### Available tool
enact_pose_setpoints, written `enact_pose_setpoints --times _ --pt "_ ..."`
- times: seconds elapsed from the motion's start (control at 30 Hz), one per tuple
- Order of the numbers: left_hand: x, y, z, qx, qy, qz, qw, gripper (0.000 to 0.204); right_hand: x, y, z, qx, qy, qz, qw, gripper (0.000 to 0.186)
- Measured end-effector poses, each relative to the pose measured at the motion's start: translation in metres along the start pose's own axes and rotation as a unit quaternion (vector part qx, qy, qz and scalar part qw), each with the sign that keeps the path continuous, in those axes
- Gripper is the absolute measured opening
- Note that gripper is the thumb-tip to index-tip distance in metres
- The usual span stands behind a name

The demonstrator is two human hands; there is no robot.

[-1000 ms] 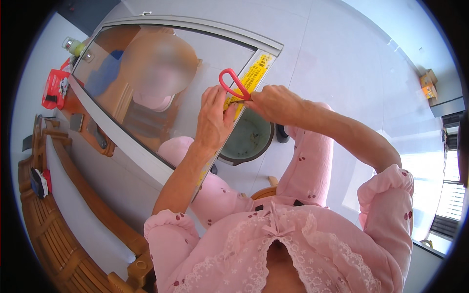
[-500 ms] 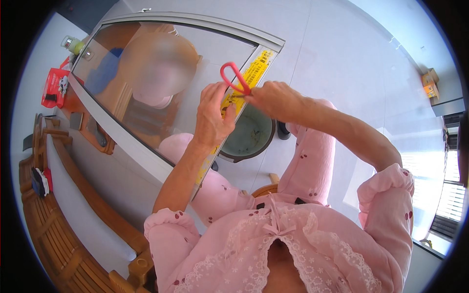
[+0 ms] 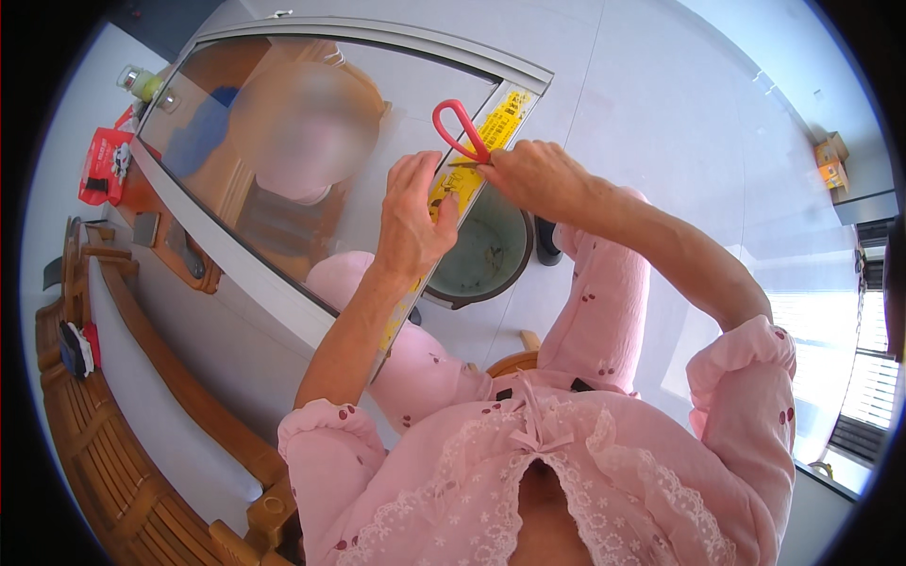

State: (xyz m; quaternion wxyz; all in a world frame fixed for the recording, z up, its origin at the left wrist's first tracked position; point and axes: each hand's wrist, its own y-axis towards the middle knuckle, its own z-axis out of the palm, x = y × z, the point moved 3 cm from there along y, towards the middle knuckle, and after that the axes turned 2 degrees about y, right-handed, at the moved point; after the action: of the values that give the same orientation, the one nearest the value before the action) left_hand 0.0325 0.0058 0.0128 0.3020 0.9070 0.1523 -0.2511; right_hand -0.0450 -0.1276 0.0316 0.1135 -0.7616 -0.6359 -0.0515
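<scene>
A framed glass panel (image 3: 528, 75) lies tilted across my lap, with a yellow printed strip (image 3: 502, 118) along its right rail. My right hand (image 3: 543, 184) is closed on red-handled scissors (image 3: 481, 141), their dark metal part at the strip; the tips are hard to make out. Just left of them, my left hand (image 3: 415, 212) grips the rail, fingers bent over its glass side and thumb on the yellow strip, where the surface looks scuffed or torn. A tub of murky water (image 3: 481, 264) sits below the rail on the floor, partly hidden by the panel.
A wooden bench (image 3: 113, 434) runs along the left, with a red package (image 3: 104, 165), a green-yellow jar (image 3: 137, 85) and small dark items nearby. Beneath me is a wooden stool (image 3: 514, 363). Small boxes (image 3: 829, 165) stand at the far right.
Both hands and the scissors have shifted a little away from me along the rail, the right hand most. Each keeps much the same grip.
</scene>
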Motion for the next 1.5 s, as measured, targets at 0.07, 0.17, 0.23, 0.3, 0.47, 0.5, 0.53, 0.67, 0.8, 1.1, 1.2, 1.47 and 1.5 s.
enact_pose_setpoints --times 0.07,0.17,0.23,0.3,0.47,0.5,0.53,0.67,0.8,1.1,1.2,1.47,1.5 --pt "-0.001 0.000 0.000 0.006 -0.006 -0.010 1.000 0.042 0.008 -0.009 0.005 -0.001 0.018 -0.018 1.000 0.031" --pt "-0.001 -0.002 -0.001 0.009 -0.007 -0.016 1.000 0.041 0.010 -0.009 0.003 -0.007 0.026 -0.032 0.999 0.030" --pt "-0.002 -0.002 0.001 0.010 -0.007 -0.015 1.000 0.041 0.007 -0.008 0.002 -0.013 0.016 -0.027 0.999 0.030" --pt "-0.001 -0.003 0.002 0.009 -0.006 -0.017 1.000 0.042 0.004 -0.007 0.003 -0.024 0.033 -0.002 0.999 0.028" --pt "0.002 -0.005 0.003 -0.003 0.002 -0.005 1.000 0.043 0.001 -0.006 0.013 -0.082 -0.013 -0.106 0.991 0.028" --pt "0.001 -0.004 0.002 -0.003 0.004 -0.003 1.000 0.043 0.001 -0.005 0.009 -0.137 -0.047 -0.154 0.978 0.028" --pt "-0.001 -0.003 0.000 -0.003 0.004 0.000 1.000 0.042 0.000 -0.005 0.009 -0.140 -0.046 -0.154 0.977 0.028" --pt "0.005 -0.003 -0.004 0.002 0.003 -0.011 1.000 0.042 0.002 0.003 -0.007 0.024 -0.005 0.025 0.999 0.019" --pt "0.001 0.003 0.002 -0.001 -0.013 0.014 1.000 0.040 -0.009 -0.001 -0.004 -0.072 -0.093 -0.098 0.988 0.020" --pt "0.030 -0.012 0.001 0.037 0.080 -0.002 0.996 0.045 -0.010 0.028 0.044 -0.113 0.094 -0.113 0.983 0.014" --pt "0.027 -0.010 0.009 0.059 0.061 -0.008 0.996 0.043 -0.002 0.006 0.032 -0.126 0.045 -0.114 0.984 0.019" --pt "0.025 -0.005 0.003 0.077 0.078 -0.001 0.994 0.041 0.000 0.003 0.024 -0.111 0.000 -0.140 0.984 0.015" --pt "0.027 -0.006 0.005 0.076 0.076 -0.002 0.994 0.042 -0.004 0.002 0.020 -0.119 -0.043 -0.148 0.981 0.014"
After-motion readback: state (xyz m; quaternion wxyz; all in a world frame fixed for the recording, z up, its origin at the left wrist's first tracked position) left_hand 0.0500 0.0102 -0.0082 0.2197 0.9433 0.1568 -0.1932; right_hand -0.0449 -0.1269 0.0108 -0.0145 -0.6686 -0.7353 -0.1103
